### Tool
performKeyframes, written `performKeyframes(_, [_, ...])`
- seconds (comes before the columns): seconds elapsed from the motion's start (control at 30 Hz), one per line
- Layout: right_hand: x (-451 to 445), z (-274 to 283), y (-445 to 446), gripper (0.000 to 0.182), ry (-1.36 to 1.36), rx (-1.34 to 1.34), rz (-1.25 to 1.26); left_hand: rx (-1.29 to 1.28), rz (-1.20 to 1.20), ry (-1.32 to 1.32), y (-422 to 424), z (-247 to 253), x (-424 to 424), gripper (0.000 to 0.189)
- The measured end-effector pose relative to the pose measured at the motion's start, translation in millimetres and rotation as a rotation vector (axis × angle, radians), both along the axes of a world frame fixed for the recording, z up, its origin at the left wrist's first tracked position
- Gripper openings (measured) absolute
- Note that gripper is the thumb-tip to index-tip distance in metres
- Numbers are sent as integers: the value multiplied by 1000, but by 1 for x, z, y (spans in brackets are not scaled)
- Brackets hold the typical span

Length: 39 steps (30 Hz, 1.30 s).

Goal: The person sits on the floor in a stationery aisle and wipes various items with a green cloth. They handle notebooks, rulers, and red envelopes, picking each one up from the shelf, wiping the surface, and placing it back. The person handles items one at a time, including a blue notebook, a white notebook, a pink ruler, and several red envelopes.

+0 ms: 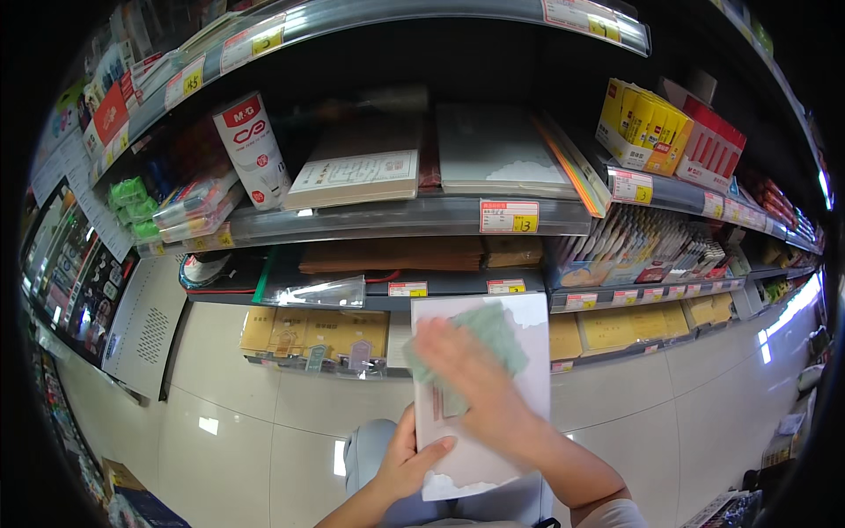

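A thin, pale notebook or folder (472, 465) with white cloud-like patches at its corners is held upright over my lap. My left hand (408, 459) grips its lower left edge, thumb on the front. Flat across the cover lies my right hand (472, 383), blurred, with a pale green cloth (500, 338) under its fingers. The cloth covers part of the upper cover and hides some of its print. On the shelf ahead, a stack of grey folders (502, 148) carries a similar white patch, beside a stack of cream-fronted booklets (360, 175).
A white-and-red canister (251, 152) stands left on the middle shelf (396, 224). Boxes of yellow sticks (643, 129) and red items (711, 145) sit right. Brown envelopes (396, 255) lie below, yellow envelopes (330, 330) at the bottom. A perforated panel (148, 330) stands left on the tiled floor (218, 396).
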State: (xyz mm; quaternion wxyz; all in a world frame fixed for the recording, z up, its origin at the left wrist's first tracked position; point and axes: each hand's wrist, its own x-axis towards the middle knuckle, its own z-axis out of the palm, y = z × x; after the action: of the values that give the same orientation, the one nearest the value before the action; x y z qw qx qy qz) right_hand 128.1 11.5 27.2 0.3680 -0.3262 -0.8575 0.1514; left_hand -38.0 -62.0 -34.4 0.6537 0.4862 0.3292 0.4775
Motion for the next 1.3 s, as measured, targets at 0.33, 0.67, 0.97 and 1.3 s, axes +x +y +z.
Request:
performKeyframes(0.33, [-25, -7, 10, 58, 394, 200, -271, 134, 50, 221, -1, -9, 2, 63])
performKeyframes(0.67, [-12, -27, 29, 64, 298, 204, -452, 19, 99, 52, -2, -12, -2, 67])
performKeyframes(0.97, [-34, -24, -4, 56, 176, 97, -258, -16, 167, -45, 3, -31, -1, 66])
performKeyframes(1.3, [-35, -51, -30, 61, 197, -25, -222, -8, 244, -62, 9, -20, -9, 62])
